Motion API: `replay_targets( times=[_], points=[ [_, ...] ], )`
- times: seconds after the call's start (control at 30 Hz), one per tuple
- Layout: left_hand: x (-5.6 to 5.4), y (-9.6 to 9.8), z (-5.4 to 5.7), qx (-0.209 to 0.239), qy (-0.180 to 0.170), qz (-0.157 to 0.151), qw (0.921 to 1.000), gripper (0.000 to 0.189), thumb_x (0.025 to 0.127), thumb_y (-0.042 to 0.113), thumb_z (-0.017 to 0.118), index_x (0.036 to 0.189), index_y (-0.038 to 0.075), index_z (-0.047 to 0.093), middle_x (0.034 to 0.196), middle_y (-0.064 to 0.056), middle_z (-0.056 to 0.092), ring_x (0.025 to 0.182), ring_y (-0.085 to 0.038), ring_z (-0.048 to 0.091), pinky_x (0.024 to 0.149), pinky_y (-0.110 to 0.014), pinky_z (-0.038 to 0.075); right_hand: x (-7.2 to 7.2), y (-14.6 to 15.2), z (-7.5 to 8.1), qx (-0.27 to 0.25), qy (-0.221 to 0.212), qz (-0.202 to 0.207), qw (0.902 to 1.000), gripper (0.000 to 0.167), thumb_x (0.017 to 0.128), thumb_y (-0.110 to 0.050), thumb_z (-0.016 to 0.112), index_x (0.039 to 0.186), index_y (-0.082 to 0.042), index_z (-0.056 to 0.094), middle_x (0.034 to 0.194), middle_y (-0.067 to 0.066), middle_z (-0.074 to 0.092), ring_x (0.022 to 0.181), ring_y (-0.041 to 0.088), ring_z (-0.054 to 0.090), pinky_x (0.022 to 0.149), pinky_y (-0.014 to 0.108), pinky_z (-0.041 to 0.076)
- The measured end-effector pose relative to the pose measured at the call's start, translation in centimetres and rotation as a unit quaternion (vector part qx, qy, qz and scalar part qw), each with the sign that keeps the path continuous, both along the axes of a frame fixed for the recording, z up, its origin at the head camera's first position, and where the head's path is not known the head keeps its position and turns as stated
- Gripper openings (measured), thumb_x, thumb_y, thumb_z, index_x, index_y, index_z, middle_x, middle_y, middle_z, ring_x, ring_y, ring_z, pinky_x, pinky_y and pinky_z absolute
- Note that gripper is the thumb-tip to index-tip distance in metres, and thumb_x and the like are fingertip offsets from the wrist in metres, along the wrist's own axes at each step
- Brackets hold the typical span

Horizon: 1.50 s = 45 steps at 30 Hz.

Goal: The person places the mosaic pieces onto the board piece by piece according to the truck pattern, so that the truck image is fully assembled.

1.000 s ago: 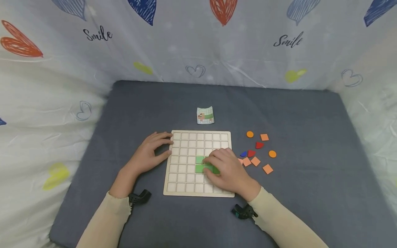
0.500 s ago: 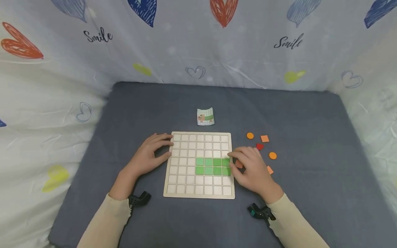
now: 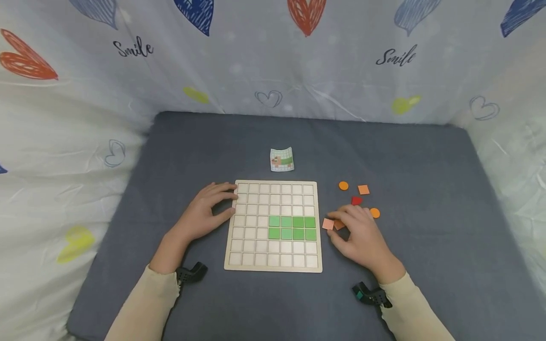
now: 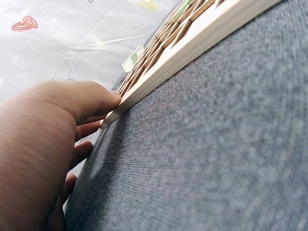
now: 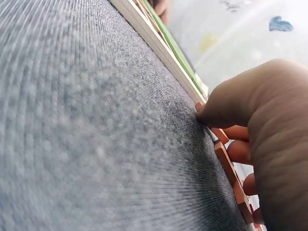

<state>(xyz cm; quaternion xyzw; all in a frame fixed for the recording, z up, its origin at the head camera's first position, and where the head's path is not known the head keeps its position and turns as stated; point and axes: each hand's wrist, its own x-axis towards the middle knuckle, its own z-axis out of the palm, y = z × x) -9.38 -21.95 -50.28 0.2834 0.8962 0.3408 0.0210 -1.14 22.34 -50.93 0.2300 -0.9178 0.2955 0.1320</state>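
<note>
A wooden grid board point(image 3: 251, 246) lies flat on the dark cloth. Green square tiles point(image 3: 298, 228) fill a two-row block at its right side. My left hand point(image 3: 201, 210) rests against the board's left edge, thumb and fingertips touching the frame, which the left wrist view shows close up. To the right of the board, my right hand point(image 3: 358, 237) pinches an orange square tile point(image 3: 328, 224) between thumb and index fingertip. Another orange tile point(image 3: 339, 224) shows partly beneath those fingers. The right wrist view has the thumb point(image 5: 224, 103) on the tile, with more orange pieces point(image 5: 233, 173) under the other fingers.
Behind the board lies a small picture card point(image 3: 282, 159). Right of the board are orange discs point(image 3: 343, 185), a further orange square point(image 3: 363, 189) and a red piece point(image 3: 356, 201). Some loose pieces are hidden under my right hand. A patterned curtain point(image 3: 273, 66) hangs behind the table.
My right hand has left the green tiles and moved right, off the board, to the loose orange tiles, uncovering the whole green block. The left hand stays at the board's edge.
</note>
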Motion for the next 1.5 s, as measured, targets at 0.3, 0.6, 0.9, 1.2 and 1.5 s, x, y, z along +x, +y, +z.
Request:
replay_targets(
  times=[0.3,0.6,0.9,1.2,1.5],
  points=[
    [0.05,-0.54,0.15,0.001,0.000,0.003,1.0000,0.040,0.102,0.025,0.082,0.140,0.014,0.074,0.161,-0.009,0.056,0.157,-0.037,0.042,0.139,-0.051,0.018,-0.64,-0.55,-0.12,0.012,0.024,0.005,0.9996,0.021,0.085,-0.011,0.086,0.106,-0.009,0.082,0.099,0.001,0.069,0.086,0.020,0.059,0.076,0.039,0.041],
    [0.03,-0.65,-0.23,0.002,0.000,-0.001,1.0000,0.040,0.103,0.026,0.081,0.140,0.014,0.074,0.161,-0.009,0.057,0.156,-0.037,0.042,0.139,-0.051,0.018,-0.65,-0.77,0.04,0.007,0.014,0.005,0.9999,0.018,0.084,-0.009,0.083,0.102,-0.009,0.079,0.097,0.001,0.069,0.086,0.019,0.058,0.079,0.040,0.044],
    [0.44,-0.52,-0.20,0.004,-0.005,0.001,1.0000,0.040,0.103,0.026,0.081,0.140,0.014,0.074,0.161,-0.009,0.057,0.157,-0.037,0.042,0.139,-0.053,0.018,-0.32,-0.81,-0.08,-0.005,0.011,0.002,0.9999,0.019,0.082,-0.007,0.081,0.101,-0.010,0.079,0.096,-0.002,0.069,0.084,0.015,0.057,0.078,0.038,0.044],
    [0.11,-0.25,-0.13,0.003,0.000,-0.001,1.0000,0.039,0.104,0.026,0.081,0.141,0.014,0.074,0.161,-0.009,0.057,0.156,-0.037,0.043,0.139,-0.051,0.018,-0.45,-0.61,0.11,-0.019,0.005,-0.010,0.9997,0.020,0.085,-0.006,0.080,0.104,-0.012,0.079,0.094,-0.004,0.067,0.080,0.012,0.053,0.075,0.035,0.044],
    [0.01,-0.25,-0.08,0.001,0.003,-0.001,1.0000,0.039,0.104,0.027,0.080,0.141,0.014,0.074,0.161,-0.008,0.057,0.156,-0.036,0.043,0.139,-0.049,0.017,-0.69,-1.03,0.14,-0.068,0.015,-0.005,0.9975,0.021,0.085,-0.006,0.079,0.105,-0.011,0.079,0.099,-0.002,0.072,0.081,0.015,0.058,0.079,0.035,0.043]
  ],
)
